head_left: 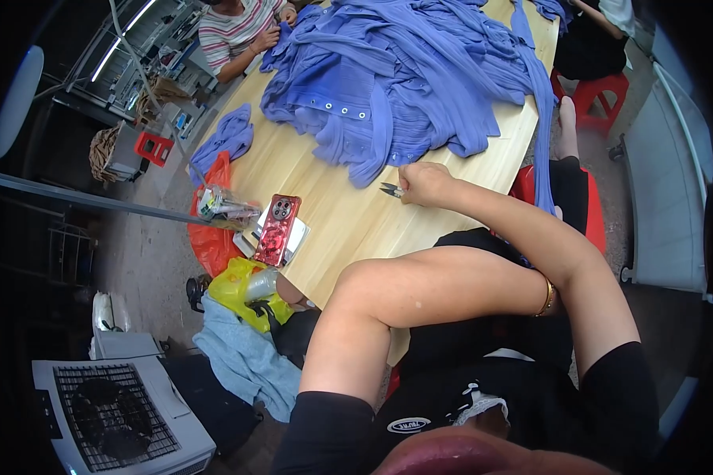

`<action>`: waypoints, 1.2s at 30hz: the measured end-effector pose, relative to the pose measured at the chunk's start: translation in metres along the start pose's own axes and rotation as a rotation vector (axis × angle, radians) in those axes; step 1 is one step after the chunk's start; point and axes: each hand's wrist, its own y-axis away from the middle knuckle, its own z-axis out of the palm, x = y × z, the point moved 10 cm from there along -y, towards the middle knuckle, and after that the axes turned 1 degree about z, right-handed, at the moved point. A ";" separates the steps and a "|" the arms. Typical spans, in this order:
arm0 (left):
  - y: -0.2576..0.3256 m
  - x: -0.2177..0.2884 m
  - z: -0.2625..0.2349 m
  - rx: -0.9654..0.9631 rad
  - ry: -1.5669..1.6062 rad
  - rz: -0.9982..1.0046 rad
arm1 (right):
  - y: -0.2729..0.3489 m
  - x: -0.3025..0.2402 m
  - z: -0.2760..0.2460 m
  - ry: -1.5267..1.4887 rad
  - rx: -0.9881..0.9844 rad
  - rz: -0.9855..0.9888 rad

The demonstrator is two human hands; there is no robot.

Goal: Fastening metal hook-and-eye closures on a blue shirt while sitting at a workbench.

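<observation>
My right hand (426,184) is closed around a small pair of thread snips (390,190), whose dark blades point left just above the tabletop. Right in front of it lies a large heap of blue-violet pleated garments (420,87); a row of metal eyelets shows on one of them. The hand and snips are apart from the cloth's near edge. My left forearm crosses in front of my body to the right, with a gold bracelet (547,298) at the wrist. Beyond that, my left hand is hidden behind my right arm.
On the light wooden table (356,229), a red-cased phone (277,229) lies near the left edge beside a clear container (226,207). Red and yellow bags (242,289) hang there. A person in stripes (234,36) handles cloth at far left; another sits far right. An air cooler (123,416) stands lower left.
</observation>
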 end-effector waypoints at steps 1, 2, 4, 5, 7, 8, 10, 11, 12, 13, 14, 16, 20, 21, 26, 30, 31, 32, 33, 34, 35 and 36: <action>0.002 0.000 -0.006 0.018 0.008 0.004 | -0.001 0.004 -0.001 -0.015 0.021 0.010; 0.007 -0.002 -0.013 0.034 0.016 -0.005 | -0.001 0.001 -0.001 -0.034 0.037 0.009; 0.015 -0.004 -0.026 0.064 0.035 -0.019 | -0.001 0.001 0.000 -0.046 0.027 0.009; 0.018 -0.004 -0.033 0.079 0.044 -0.025 | 0.000 0.001 0.001 -0.054 0.016 0.015; 0.017 0.002 -0.042 0.100 0.070 -0.009 | 0.008 0.015 -0.002 -0.069 0.030 0.020; 0.018 -0.001 -0.050 0.116 0.077 -0.020 | 0.010 0.012 -0.003 -0.074 0.031 -0.005; 0.017 -0.004 -0.063 0.149 0.097 -0.041 | 0.015 0.011 -0.010 -0.095 0.032 -0.032; 0.016 -0.005 -0.069 0.168 0.109 -0.051 | 0.018 0.010 -0.016 -0.111 0.029 -0.053; 0.014 -0.007 -0.072 0.190 0.127 -0.064 | 0.022 0.005 -0.028 -0.119 0.066 -0.151; 0.012 -0.015 -0.083 0.286 0.094 -0.060 | 0.025 0.005 -0.041 -0.180 0.088 -0.221; 0.013 -0.011 -0.091 0.196 -0.093 0.023 | 0.030 0.016 -0.057 -0.244 0.114 -0.274; 0.022 -0.025 -0.120 -0.004 -0.029 -0.062 | 0.050 0.055 -0.091 -0.639 0.082 -0.149; 0.028 -0.081 -0.153 0.052 0.149 -0.237 | 0.149 0.118 -0.179 -1.035 0.333 -0.052; 0.029 -0.095 -0.152 0.096 0.289 -0.214 | 0.172 0.139 -0.184 -1.135 0.397 -0.076; 0.033 -0.109 -0.171 0.193 0.453 -0.323 | 0.281 0.238 -0.133 -1.542 0.721 0.153; 0.037 -0.100 -0.182 0.317 0.376 -0.245 | 0.319 0.251 -0.071 -1.614 0.678 0.145; 0.040 -0.103 -0.179 0.290 0.453 -0.295 | 0.327 0.248 -0.061 -1.624 0.710 0.146; 0.039 -0.104 -0.179 0.304 0.489 -0.301 | 0.336 0.248 -0.053 -1.619 0.731 0.215; 0.036 -0.095 -0.190 0.431 0.324 -0.162 | 0.344 0.247 -0.045 -1.593 0.744 0.274; 0.037 -0.108 -0.180 0.398 0.337 -0.245 | 0.347 0.245 -0.040 -1.565 0.760 0.338; 0.038 -0.116 -0.169 0.270 0.483 -0.411 | 0.349 0.240 -0.038 -1.534 0.778 0.341; 0.043 -0.111 -0.177 0.325 0.481 -0.379 | 0.348 0.232 -0.040 -1.513 0.754 0.278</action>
